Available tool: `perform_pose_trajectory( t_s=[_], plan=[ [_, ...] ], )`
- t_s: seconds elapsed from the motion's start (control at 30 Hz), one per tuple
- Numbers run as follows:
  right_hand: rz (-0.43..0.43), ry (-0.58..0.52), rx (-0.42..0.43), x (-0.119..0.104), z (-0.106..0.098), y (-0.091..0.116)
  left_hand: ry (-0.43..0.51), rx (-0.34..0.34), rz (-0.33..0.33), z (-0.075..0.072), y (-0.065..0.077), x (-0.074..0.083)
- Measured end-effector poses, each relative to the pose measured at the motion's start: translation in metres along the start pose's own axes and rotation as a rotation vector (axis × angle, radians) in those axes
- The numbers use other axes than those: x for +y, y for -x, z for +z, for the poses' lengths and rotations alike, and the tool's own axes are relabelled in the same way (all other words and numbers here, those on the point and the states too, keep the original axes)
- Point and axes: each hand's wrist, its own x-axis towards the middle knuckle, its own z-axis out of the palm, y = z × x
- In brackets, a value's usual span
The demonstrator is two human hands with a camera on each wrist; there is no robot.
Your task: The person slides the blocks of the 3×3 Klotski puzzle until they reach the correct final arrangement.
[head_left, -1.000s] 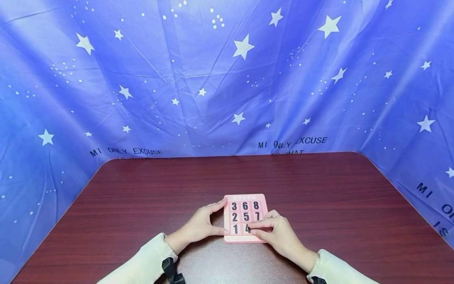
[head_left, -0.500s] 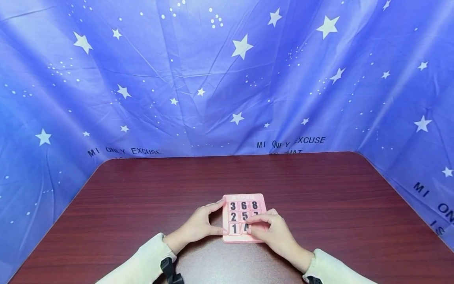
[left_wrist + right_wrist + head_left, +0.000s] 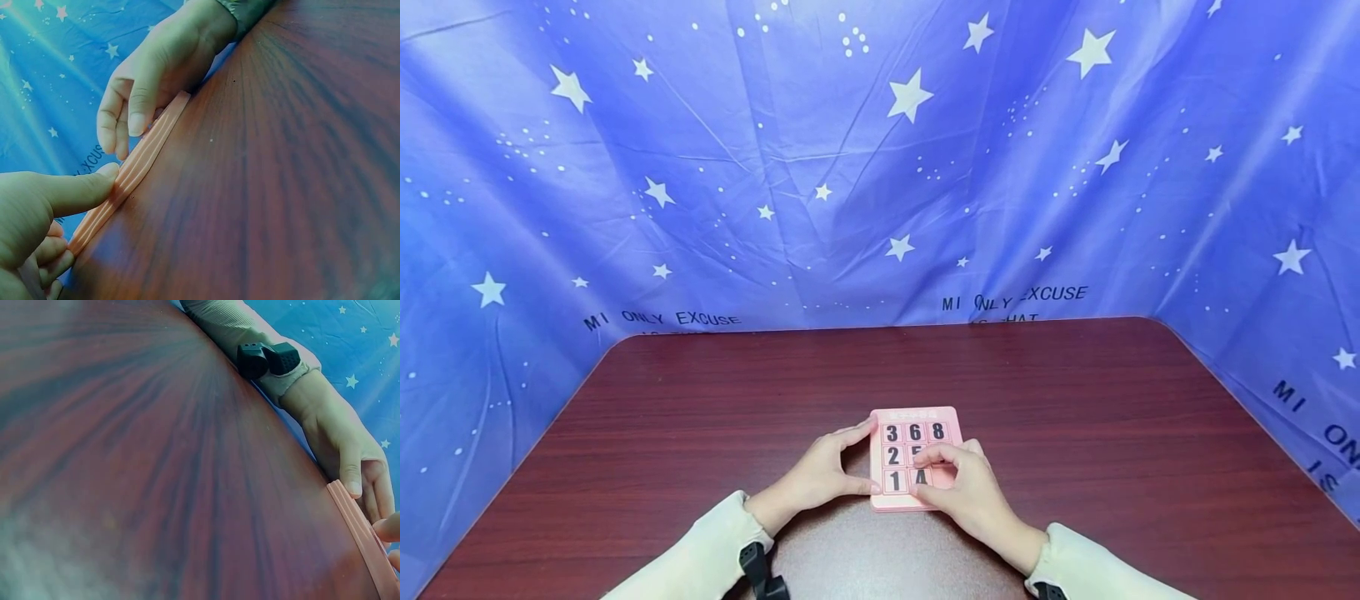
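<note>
A pink number slide puzzle (image 3: 925,414) lies flat on the table, with black numerals on its tiles. The top row reads 3, 6, 8; 2 and 1 stand below on the left. My left hand (image 3: 814,479) holds its left edge, thumb near the lower corner and fingers near the upper one. My right hand (image 3: 977,496) lies over the right side, forefinger on the 5 tile and thumb at the 4 tile (image 3: 921,477). It hides the right end of the middle row. In the left wrist view the puzzle's ridged side (image 3: 147,150) shows between both hands.
The dark red wooden table (image 3: 700,400) reaches around the puzzle on all sides. Behind it hangs a blue curtain (image 3: 820,125) with white stars. A black wrist camera (image 3: 265,359) sits on the left sleeve.
My right hand has slid leftward across the puzzle, its forefinger moving up onto the 5 and covering the 7. The left hand keeps its hold on the left edge.
</note>
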Motion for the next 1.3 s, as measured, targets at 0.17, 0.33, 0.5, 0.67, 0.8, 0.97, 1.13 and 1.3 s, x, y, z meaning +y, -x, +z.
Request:
perform_pose_trajectory(
  t_s=[0.17,0.33,0.5,0.67,0.8,0.97,1.13,1.3],
  plan=[
    [-0.001,0.012,0.014,-0.0008,0.0023,-0.0004,-0.002,0.002,-0.002,-0.0001,0.0000,0.0008],
    [0.008,0.027,0.015,-0.0012,0.0034,-0.0003,-0.006,0.002,-0.004,-0.0004,-0.0001,0.0009],
    [0.006,0.044,0.016,-0.0017,0.0036,0.0000,-0.010,0.001,-0.008,-0.0003,-0.0001,0.0000],
    [-0.011,0.040,0.015,-0.0012,0.0025,0.0005,-0.012,0.001,-0.005,0.0006,-0.0004,-0.0011],
    [-0.025,0.034,0.009,-0.0001,0.0021,0.0003,-0.010,0.001,-0.004,0.0006,-0.0003,-0.0011],
    [-0.034,0.024,-0.001,0.0007,0.0017,-0.0003,-0.014,0.001,-0.007,0.0001,-0.0004,-0.0011],
    [-0.050,0.018,-0.009,0.0009,-0.0008,0.0003,-0.015,0.001,0.001,-0.0003,-0.0002,-0.0008],
    [-0.028,0.008,-0.014,0.0012,-0.0023,0.0016,-0.025,-0.001,0.003,0.0001,-0.0003,-0.0019]
  ],
)
